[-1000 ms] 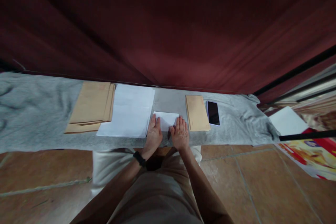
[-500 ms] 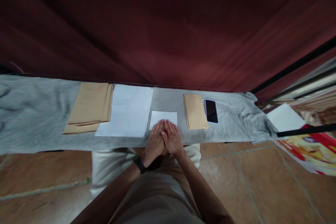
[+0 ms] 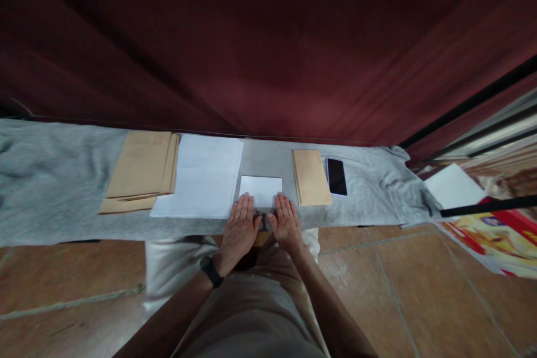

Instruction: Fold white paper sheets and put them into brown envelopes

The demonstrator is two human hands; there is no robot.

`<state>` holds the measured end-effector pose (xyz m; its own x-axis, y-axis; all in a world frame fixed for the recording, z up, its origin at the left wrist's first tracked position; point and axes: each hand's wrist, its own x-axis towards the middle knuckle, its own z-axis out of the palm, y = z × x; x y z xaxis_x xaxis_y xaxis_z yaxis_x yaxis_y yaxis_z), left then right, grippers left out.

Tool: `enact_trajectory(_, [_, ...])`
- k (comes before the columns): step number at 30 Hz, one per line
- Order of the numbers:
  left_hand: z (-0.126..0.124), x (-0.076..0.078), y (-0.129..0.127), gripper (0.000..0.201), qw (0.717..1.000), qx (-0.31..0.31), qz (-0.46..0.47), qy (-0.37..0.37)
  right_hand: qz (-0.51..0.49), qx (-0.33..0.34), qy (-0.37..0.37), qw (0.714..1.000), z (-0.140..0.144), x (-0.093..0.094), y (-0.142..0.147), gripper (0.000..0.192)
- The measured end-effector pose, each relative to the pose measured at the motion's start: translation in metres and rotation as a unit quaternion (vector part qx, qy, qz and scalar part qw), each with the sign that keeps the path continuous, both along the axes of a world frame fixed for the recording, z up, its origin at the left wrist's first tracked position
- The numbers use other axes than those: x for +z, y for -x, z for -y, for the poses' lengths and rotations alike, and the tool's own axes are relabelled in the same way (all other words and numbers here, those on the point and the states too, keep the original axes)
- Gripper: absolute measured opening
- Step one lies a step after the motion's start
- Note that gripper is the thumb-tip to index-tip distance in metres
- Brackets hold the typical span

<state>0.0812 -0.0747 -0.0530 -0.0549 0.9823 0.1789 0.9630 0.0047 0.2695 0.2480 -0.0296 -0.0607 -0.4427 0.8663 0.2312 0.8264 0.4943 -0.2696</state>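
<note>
A small white rectangle of paper point(image 3: 261, 187), seemingly folded, lies flat on the grey cloth in front of me. My left hand point(image 3: 241, 225) rests flat with its fingertips on the paper's near left corner, thumb held out. At the near right corner lies my right hand point(image 3: 286, 224), also flat, its fingertips touching the paper's edge. A gap separates the two thumbs. Left of the paper is a stack of large white sheets point(image 3: 203, 176). To the right sits a small stack of brown envelopes point(image 3: 312, 178).
Larger brown envelopes point(image 3: 140, 165) lie fanned at the left, partly against the white sheets. A phone point(image 3: 337, 177) rests right of the small envelopes. The grey cloth point(image 3: 377, 184) covers the narrow table, with a dark red curtain point(image 3: 268, 67) behind. A colourful box point(image 3: 495, 235) stands at far right.
My hands were together in the middle of the paper's near edge. They have slid apart, left and right, to its two near corners. The paper stays in place.
</note>
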Motion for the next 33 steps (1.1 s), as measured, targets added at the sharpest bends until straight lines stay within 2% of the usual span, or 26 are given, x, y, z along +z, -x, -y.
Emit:
enact_trajectory(4, [-0.007,0.004,-0.003,0.061,1.0,-0.007,-0.003,0.002,-0.032,0.0,0.014,0.999,-0.007,0.004,0.004,0.054])
enact_trajectory(9, [-0.036,0.003,-0.007,0.057,0.998,-0.065,0.006,0.01,-0.035,0.035,0.038,0.998,-0.029,0.01,0.021,0.052])
enact_trajectory(11, [-0.047,0.0,-0.004,0.057,0.997,-0.069,0.007,0.016,-0.02,0.039,0.043,0.998,-0.037,0.011,0.027,0.051])
enact_trajectory(17, [-0.06,-0.009,0.009,0.057,0.999,-0.023,0.036,0.001,0.002,0.011,0.017,1.0,-0.056,0.003,0.032,0.053])
enact_trajectory(22, [-0.066,-0.015,0.012,0.058,0.989,0.03,0.142,-0.008,-0.006,-0.02,-0.005,1.0,-0.062,-0.005,0.03,0.057])
enact_trajectory(26, [-0.074,-0.016,0.02,0.058,0.945,0.099,0.31,-0.008,-0.012,-0.032,-0.01,0.999,-0.06,-0.009,0.029,0.057])
enact_trajectory(30, [-0.081,-0.008,0.031,0.055,0.898,0.165,0.406,-0.026,-0.02,-0.025,-0.01,0.999,-0.059,-0.009,0.027,0.055])
enact_trajectory(33, [-0.083,0.001,0.035,0.059,0.816,0.219,0.534,-0.038,-0.021,-0.017,-0.006,1.0,-0.057,-0.006,0.025,0.056])
